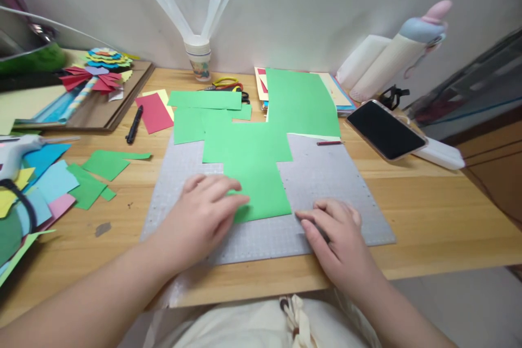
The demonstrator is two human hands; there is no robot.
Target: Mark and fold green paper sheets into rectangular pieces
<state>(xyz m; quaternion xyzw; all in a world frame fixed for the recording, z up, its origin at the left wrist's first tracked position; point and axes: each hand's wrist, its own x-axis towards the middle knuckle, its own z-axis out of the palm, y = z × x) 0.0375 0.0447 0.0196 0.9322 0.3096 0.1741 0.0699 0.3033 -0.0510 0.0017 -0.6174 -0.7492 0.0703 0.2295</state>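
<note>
A large green paper (256, 187) with stepped edges lies flat on the grey cutting mat (338, 185). My left hand (206, 209) rests over its lower left edge, fingers loosely stretched and apart, covering part of that side. Just right of the paper's lower right corner, my right hand (336, 231) lies on the mat with its index finger and thumb reaching toward that corner. Nothing shows between the fingers of either hand. More green pieces, among them a long strip (204, 99), lie at the upper left of the mat.
Green sheet (302, 103) on stacked papers at the back; red pencil (329, 143), phone (385, 129) and bottle (391, 60) to the right. Scissors (226, 84) lie behind the strip, near a cup of white sticks (198, 57). Left: black pen (134, 125), paper scraps (85, 185), glue gun (18, 155).
</note>
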